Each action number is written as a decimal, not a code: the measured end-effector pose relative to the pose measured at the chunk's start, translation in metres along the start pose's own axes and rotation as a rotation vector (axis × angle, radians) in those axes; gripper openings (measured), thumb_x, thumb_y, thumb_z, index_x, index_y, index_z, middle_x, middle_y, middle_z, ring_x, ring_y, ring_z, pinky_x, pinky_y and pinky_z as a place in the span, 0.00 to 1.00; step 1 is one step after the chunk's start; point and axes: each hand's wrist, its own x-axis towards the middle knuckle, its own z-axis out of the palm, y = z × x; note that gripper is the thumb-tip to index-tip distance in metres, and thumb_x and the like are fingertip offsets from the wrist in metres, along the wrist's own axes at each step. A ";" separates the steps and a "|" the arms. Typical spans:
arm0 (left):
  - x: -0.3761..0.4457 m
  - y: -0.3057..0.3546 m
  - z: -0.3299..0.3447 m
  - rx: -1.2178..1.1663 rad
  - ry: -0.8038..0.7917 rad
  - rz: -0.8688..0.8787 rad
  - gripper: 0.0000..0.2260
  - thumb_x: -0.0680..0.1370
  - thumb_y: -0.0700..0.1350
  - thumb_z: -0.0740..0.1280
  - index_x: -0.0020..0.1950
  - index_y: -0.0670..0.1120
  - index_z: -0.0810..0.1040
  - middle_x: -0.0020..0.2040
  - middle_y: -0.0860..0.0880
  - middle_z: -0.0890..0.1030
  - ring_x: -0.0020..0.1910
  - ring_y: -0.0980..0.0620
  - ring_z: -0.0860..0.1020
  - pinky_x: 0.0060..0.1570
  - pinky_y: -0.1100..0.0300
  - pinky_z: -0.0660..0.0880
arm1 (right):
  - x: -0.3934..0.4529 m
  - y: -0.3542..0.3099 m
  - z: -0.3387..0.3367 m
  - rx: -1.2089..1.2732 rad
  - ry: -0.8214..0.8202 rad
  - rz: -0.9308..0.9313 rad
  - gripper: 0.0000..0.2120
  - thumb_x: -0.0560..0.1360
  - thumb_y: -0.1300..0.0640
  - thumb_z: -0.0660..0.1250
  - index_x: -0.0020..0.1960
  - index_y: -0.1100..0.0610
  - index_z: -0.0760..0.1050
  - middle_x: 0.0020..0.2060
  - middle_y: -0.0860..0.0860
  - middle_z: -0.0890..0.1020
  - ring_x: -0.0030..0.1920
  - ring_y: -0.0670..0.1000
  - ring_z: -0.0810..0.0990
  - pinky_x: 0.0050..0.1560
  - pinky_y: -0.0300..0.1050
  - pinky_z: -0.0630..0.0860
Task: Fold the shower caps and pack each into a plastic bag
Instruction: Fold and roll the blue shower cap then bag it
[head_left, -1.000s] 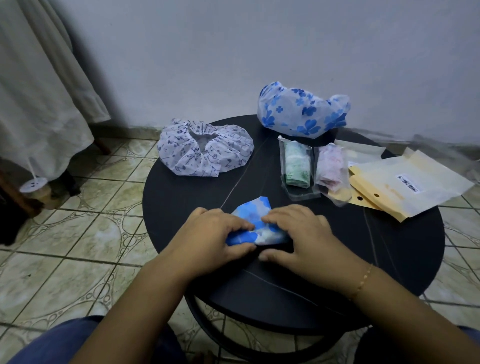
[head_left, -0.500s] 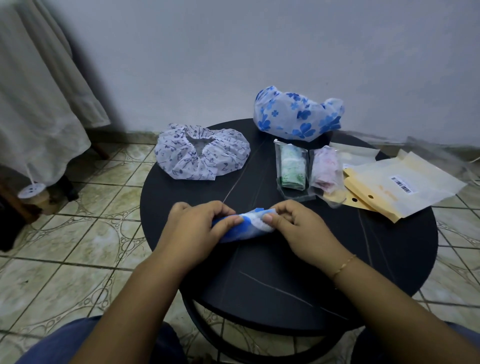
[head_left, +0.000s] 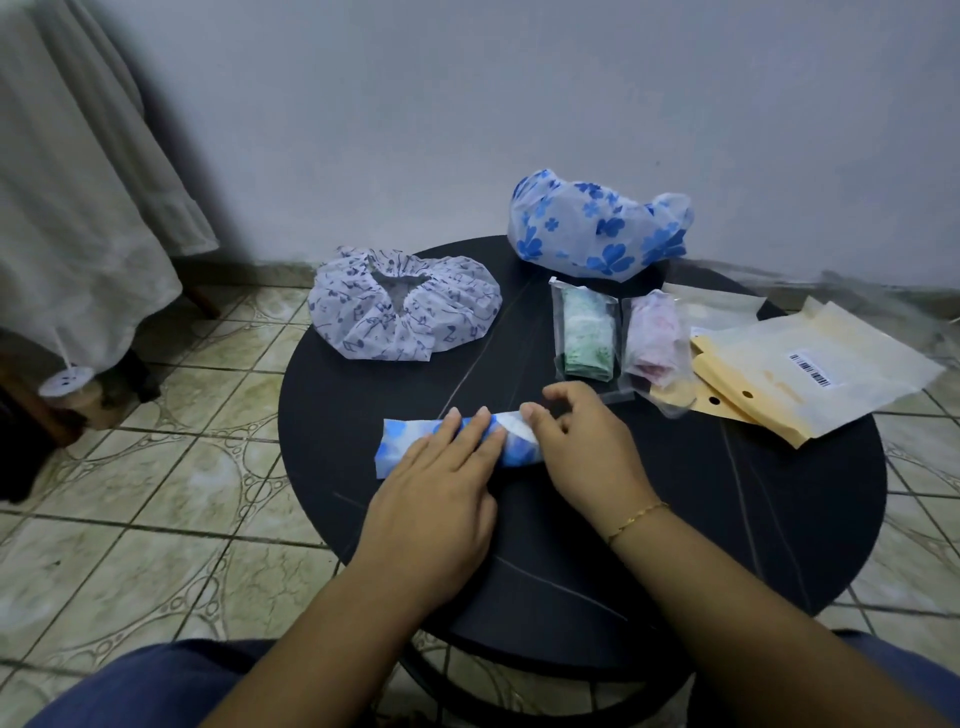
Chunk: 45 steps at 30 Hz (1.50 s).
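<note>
Where we gripped a bunched bundle, the blue cap (head_left: 400, 441) now lies as a long strip on the table (head_left: 727, 519), left hand (head_left: 441, 478) pressing flat, right hand (head_left: 582, 447) pinching its end; bagging nears.

The round black worktop (head_left: 675, 519) is carrying a folded blue cap (head_left: 400, 441) near its middle. Behind that cap are lying a note-print cap (head_left: 405, 322), a flowered cap (head_left: 597, 234), two packed bags (head_left: 587, 338) and flat envelopes (head_left: 810, 374) to the right.
</note>
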 end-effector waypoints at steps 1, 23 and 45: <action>0.000 -0.001 0.000 -0.012 -0.011 -0.001 0.24 0.71 0.45 0.54 0.64 0.45 0.77 0.64 0.48 0.77 0.63 0.46 0.76 0.59 0.52 0.70 | -0.003 0.000 0.001 -0.007 0.001 -0.022 0.15 0.77 0.48 0.62 0.62 0.52 0.71 0.47 0.51 0.78 0.52 0.53 0.77 0.52 0.45 0.72; 0.000 -0.012 0.008 -0.142 -0.203 -0.122 0.32 0.66 0.62 0.29 0.69 0.55 0.31 0.70 0.59 0.32 0.71 0.60 0.32 0.68 0.63 0.31 | -0.033 0.005 0.012 -0.696 -0.299 -0.429 0.42 0.63 0.43 0.27 0.76 0.52 0.38 0.77 0.47 0.41 0.75 0.44 0.37 0.70 0.50 0.30; 0.006 -0.032 -0.009 -0.070 -0.308 -0.316 0.30 0.77 0.63 0.45 0.77 0.56 0.44 0.77 0.59 0.41 0.75 0.53 0.34 0.69 0.44 0.30 | -0.028 0.015 0.001 -0.655 -0.065 -0.604 0.24 0.69 0.46 0.53 0.60 0.51 0.77 0.53 0.47 0.81 0.50 0.51 0.80 0.54 0.55 0.72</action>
